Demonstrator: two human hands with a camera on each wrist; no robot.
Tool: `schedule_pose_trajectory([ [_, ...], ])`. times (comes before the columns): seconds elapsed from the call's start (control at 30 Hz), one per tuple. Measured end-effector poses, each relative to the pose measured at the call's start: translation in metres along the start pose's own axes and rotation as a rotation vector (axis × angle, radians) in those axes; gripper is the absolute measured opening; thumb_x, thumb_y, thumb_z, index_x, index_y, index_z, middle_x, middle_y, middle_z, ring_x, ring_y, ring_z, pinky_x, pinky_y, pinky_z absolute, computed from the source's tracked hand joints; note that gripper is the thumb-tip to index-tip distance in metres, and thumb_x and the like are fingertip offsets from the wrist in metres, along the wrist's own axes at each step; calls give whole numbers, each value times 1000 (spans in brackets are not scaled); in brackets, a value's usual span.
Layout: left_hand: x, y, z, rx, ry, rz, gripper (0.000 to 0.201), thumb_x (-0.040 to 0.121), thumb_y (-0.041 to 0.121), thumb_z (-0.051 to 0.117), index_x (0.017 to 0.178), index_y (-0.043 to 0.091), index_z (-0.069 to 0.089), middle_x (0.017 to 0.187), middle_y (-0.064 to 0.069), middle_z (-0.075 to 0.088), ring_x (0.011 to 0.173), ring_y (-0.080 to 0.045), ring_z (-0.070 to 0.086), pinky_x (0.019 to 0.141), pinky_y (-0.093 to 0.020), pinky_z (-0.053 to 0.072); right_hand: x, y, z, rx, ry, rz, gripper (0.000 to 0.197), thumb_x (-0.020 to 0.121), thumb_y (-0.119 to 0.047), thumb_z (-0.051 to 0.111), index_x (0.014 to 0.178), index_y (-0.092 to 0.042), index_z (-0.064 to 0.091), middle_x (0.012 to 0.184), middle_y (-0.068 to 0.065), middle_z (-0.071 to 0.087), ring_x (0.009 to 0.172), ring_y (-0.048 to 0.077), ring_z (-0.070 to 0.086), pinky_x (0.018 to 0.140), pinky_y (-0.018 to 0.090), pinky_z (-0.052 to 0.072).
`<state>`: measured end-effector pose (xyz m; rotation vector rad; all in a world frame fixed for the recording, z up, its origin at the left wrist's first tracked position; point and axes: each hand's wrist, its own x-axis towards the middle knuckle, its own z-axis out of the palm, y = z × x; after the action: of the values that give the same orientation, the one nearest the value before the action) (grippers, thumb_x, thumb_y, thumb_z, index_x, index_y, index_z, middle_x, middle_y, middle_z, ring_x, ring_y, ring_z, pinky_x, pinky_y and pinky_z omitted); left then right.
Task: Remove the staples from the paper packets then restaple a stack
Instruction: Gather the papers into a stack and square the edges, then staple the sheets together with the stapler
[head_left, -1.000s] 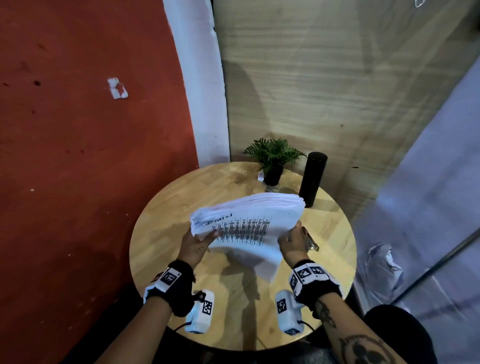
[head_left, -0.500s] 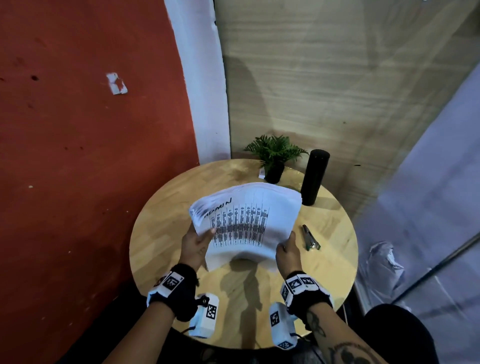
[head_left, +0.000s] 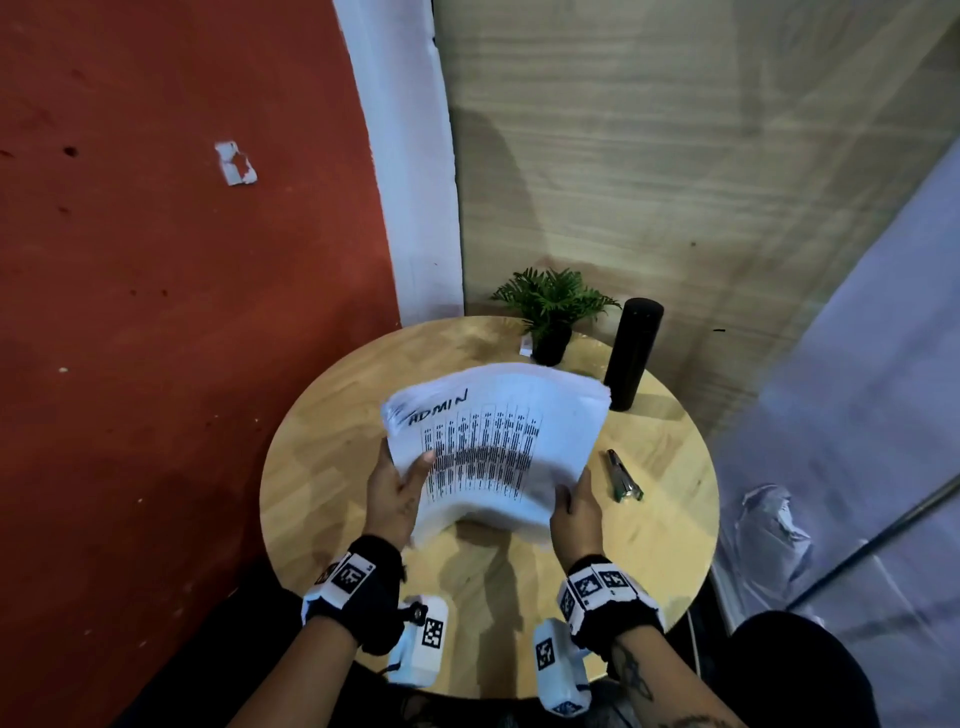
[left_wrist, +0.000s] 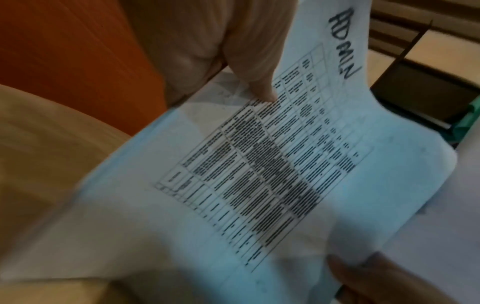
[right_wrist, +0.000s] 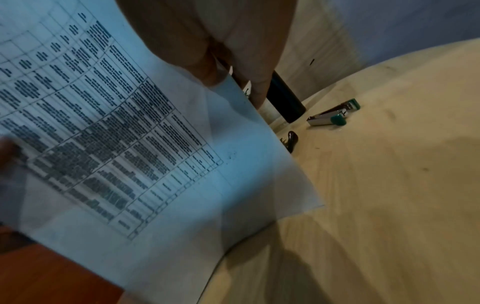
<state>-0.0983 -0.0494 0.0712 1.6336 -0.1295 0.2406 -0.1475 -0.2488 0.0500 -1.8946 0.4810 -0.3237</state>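
— Head view: where was the paper stack (head_left: 498, 441)?
— Held up above the middle of the round table (head_left: 322, 431), bowed, "ADMIN" handwritten on top. The left hand (head_left: 392, 499) pinched its nine o'clock edge, thumb on the print; the right hand (head_left: 574, 512) gripped the five o'clock corner.
— And around it?
— A stapler (head_left: 622, 475) lay at three o'clock, a black cylinder (head_left: 631, 353) at one, a potted plant (head_left: 553, 312) at twelve.
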Motion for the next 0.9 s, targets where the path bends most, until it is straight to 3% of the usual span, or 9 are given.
schedule_pose_trajectory([
  [0.07,-3,-6,-6,4,-23,-37,41,90,7,59,129,5,45,118,1,62,104,4,60,95,-27,48,0,0,1,3,-5,-16,41,97,0,37,138,0,33,127,22,54,111,34,53,80,23,35],
  [0.2,-1,-11,-13,54,-80,-63,53,85,26,54,133,7,40,117,6,60,102,5,59,94,-26,45,9,-7,1,-50,1,-29,47,96,3,35,142,1,27,118,24,57,102,36,55,73,27,36],
  [0.33,16,-4,-13,143,-57,-14,39,96,7,49,132,-1,38,120,4,55,106,0,56,88,-13,42,8,-24,-1,-40,30,-141,20,97,-2,37,116,2,43,95,21,59,85,32,56,62,26,29],
  [0.4,30,-5,-21,137,-42,-44,39,95,2,48,132,-2,38,125,0,53,112,-6,54,94,-18,41,6,-25,0,16,37,-179,21,97,-12,41,115,-1,43,91,10,55,80,22,51,61,27,30],
  [0.5,43,-35,-35,155,-68,-272,42,94,-2,48,135,-4,38,136,-16,49,124,-28,47,108,-45,35,2,-1,2,-103,-165,34,22,96,-12,43,117,-8,41,102,8,54,90,21,50,73,31,38],
  [0.57,43,-63,-40,190,-109,-495,42,93,-6,46,135,-6,37,139,-22,44,126,-34,45,109,-50,32,0,25,7,-269,-344,167,18,92,-2,37,108,-10,44,100,16,54,86,24,48,71,31,37],
  [0.73,45,-104,-31,630,-257,-835,44,95,6,51,133,-11,39,139,-26,44,127,-38,45,101,-37,37,3,49,19,-458,-478,242,24,94,-7,41,115,-5,52,120,22,57,109,34,54,78,32,39],
  [0.83,55,-114,-14,760,-374,-864,47,96,13,51,135,-9,37,142,-20,42,127,-33,44,97,-30,36,13,56,14,-487,-457,291,27,95,-11,43,118,-2,54,120,21,58,110,34,54,84,33,42],
  [0.9,65,-121,4,815,-392,-826,41,97,13,50,131,-8,41,130,-20,52,116,-33,52,84,-28,36,23,62,3,-563,-518,297,19,94,-12,43,107,-3,54,118,20,59,106,34,55,78,32,42],
])
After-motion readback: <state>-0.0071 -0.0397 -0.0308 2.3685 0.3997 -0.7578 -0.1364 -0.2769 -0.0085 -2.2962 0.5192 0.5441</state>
